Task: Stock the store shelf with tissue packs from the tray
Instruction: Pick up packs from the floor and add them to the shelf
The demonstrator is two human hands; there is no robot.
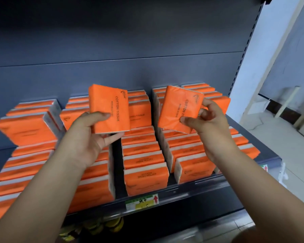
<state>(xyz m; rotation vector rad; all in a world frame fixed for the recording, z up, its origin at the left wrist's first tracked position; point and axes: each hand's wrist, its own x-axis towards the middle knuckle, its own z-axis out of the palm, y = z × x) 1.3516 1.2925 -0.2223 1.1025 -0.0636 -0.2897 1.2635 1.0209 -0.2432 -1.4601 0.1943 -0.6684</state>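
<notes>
My left hand [88,137] grips an orange tissue pack [109,106] marked COTTON TISSUE, held upright above the shelf's middle rows. My right hand [207,123] pinches a second orange tissue pack [179,107] by its right edge, tilted, above the right rows. Beneath both hands the dark shelf [182,192] carries several rows of the same orange packs [146,179] standing on edge, with more stacked at the back. No tray is in view.
A narrow dark gap [117,163] runs between the left-middle and middle rows. A green and yellow price label [142,201] sits on the shelf's front rail. Yellow packets [102,225] lie on the shelf below. A white wall and floor lie to the right.
</notes>
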